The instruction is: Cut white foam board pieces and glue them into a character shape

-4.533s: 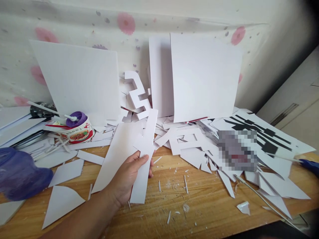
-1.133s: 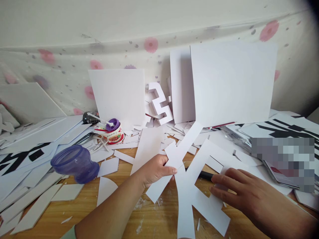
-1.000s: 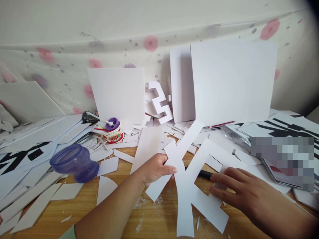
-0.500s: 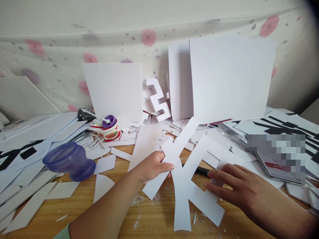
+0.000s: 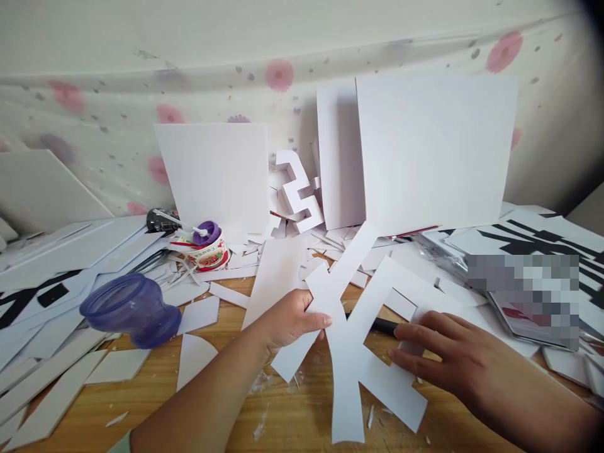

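A branching white foam-board cutout (image 5: 346, 358) spans the middle of the view, its lower arms over the wooden table. My left hand (image 5: 299, 318) pinches its left part between the thumb on top and fingers beneath. On the right, my right hand (image 5: 443, 352) has its fingers bent and a little apart, touching the edge of the cutout's right side. Its fingertips are close to the end of a black-handled tool (image 5: 384, 325), which lies partly beneath the cutout. Whether those fingers grip anything is unclear.
A purple translucent jar (image 5: 136, 308) lies on the left. Behind it stands a paper cup (image 5: 210, 251) with a purple lid. White boards (image 5: 434, 151) lean on the wall around a zigzag white piece (image 5: 302, 195). Scraps cover the table (image 5: 287, 415); a partly pixelated device (image 5: 528, 321) lies right.
Both hands and the cutout hold nearly the same pose. The whole view has shifted slightly, so things on the table appear a little lower.
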`<state>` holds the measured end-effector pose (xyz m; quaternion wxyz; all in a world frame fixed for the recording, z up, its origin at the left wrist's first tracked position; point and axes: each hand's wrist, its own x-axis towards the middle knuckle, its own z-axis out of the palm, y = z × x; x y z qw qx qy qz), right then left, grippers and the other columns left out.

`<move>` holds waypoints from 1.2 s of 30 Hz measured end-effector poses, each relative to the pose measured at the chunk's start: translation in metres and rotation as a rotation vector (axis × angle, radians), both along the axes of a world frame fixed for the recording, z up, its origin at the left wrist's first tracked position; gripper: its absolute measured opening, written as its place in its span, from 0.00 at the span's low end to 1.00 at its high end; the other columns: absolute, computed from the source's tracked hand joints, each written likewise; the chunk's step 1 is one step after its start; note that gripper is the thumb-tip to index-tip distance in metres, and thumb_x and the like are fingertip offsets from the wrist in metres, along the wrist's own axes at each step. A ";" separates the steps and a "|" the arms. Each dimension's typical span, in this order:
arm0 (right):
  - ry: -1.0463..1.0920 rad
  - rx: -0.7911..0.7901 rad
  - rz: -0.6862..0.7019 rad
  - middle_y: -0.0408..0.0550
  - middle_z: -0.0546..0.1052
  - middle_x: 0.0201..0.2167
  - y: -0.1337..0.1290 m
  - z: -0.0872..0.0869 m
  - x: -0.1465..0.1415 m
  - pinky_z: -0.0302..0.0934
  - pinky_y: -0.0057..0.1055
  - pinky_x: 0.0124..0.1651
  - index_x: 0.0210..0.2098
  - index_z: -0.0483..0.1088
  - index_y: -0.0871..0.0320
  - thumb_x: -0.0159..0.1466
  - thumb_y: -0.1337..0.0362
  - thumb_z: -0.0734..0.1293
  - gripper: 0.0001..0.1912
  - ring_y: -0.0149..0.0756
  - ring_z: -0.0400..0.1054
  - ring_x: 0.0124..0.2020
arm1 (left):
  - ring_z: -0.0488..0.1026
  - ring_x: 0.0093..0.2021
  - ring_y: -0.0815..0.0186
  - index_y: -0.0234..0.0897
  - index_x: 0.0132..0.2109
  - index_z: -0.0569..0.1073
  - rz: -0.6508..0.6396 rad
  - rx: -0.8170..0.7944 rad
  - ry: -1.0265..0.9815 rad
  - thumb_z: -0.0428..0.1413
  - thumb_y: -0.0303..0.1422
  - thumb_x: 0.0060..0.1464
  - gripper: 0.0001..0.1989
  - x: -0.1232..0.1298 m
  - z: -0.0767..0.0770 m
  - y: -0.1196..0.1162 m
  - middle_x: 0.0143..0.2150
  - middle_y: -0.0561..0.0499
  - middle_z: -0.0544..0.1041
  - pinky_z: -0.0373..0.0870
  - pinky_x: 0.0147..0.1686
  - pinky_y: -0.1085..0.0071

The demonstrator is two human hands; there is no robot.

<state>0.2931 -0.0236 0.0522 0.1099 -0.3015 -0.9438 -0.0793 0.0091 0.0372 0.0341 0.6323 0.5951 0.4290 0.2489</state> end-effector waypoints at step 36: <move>-0.005 0.087 -0.009 0.49 0.75 0.50 0.002 0.001 0.005 0.65 0.43 0.43 0.53 0.70 0.50 0.64 0.78 0.55 0.25 0.45 0.66 0.46 | 0.67 0.25 0.70 0.34 0.32 0.71 -0.003 0.026 -0.009 0.60 0.32 0.49 0.06 0.001 0.001 -0.001 0.25 0.54 0.73 0.64 0.28 0.72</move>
